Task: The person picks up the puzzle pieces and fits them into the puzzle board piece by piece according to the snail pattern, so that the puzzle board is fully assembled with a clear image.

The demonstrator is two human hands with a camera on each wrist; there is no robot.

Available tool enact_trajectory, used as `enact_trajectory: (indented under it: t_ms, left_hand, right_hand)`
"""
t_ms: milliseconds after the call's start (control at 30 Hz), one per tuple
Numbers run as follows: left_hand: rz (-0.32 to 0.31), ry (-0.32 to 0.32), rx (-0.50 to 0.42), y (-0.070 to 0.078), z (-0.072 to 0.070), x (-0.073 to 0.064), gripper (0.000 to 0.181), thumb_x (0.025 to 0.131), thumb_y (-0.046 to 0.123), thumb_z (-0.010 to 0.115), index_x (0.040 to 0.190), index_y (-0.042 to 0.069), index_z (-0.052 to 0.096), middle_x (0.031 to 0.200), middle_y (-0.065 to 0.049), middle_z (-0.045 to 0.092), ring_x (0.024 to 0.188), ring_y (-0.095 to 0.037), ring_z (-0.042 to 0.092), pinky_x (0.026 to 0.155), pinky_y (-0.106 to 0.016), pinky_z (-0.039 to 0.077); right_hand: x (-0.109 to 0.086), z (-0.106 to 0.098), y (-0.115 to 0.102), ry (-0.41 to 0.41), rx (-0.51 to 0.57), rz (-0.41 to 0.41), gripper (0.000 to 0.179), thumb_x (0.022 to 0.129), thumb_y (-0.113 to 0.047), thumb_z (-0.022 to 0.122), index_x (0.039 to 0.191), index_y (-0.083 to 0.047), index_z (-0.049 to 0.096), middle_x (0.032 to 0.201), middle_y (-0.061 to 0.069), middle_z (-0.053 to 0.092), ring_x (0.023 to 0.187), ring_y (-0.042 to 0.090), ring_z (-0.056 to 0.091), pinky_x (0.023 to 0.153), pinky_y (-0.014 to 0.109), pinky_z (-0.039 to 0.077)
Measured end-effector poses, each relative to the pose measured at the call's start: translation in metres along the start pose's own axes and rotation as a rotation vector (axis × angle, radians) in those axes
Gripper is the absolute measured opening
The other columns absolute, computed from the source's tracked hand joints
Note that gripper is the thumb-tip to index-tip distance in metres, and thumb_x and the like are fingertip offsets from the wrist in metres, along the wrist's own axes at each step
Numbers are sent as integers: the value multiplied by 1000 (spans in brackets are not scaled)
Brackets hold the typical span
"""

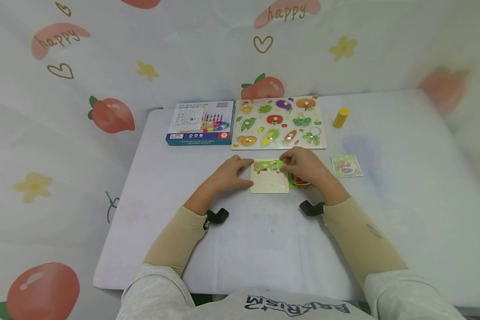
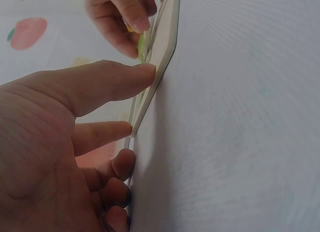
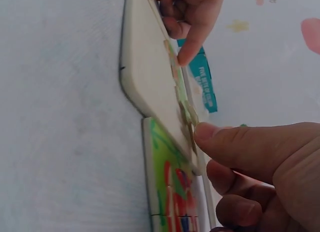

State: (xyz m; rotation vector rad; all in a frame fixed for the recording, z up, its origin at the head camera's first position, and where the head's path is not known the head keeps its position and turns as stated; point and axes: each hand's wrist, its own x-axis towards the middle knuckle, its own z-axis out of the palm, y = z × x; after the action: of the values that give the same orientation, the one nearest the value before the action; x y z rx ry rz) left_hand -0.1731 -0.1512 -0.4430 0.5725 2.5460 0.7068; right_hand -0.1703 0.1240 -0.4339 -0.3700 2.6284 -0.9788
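Together, two hands point(image 1: 228, 174) point(image 1: 304, 165) touch one puzzle tray point(image 1: 269, 183).

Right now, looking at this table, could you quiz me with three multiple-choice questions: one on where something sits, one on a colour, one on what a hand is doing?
1. Where does the boxed toy set lie next to the vegetable peg board?
A. to its left
B. to its right
C. on top of it

2. What colour is the small cylinder standing alone at the far right?
A. blue
B. yellow
C. red

3. What is the left hand doing?
A. resting flat far from everything
B. holding a pen
C. touching the left edge of the small puzzle tray

Answers: 1 A, the box lies left of the board in the head view. 2 B, the cylinder is plainly yellow. 3 C, its fingers meet the tray's edge while the right hand pinches a green piece.
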Motion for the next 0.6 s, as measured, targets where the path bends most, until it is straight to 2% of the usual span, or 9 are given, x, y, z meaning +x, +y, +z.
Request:
enact_trajectory:
  t_ms: [367,600]
  left_hand:
    - [-1,3,-3,0,0,0,74,88,35,80,153,17,50,108,-7,48,101,-22,45,79,-35,39]
    - [-3,1,-7,0,1,0,75,88,35,81,154,17,50,108,-7,48,101,-21,45,79,-35,39]
  right_hand:
    - [4,2,6,2,1,-1,35,92,-15,77,125,-4,72,107,12,64,98,28,54,91,46,45]
    - [3,3,5,11,-27,-23,33,93,-17,76,122,-3,75,98,9,63,90,26,52,81,42,44]
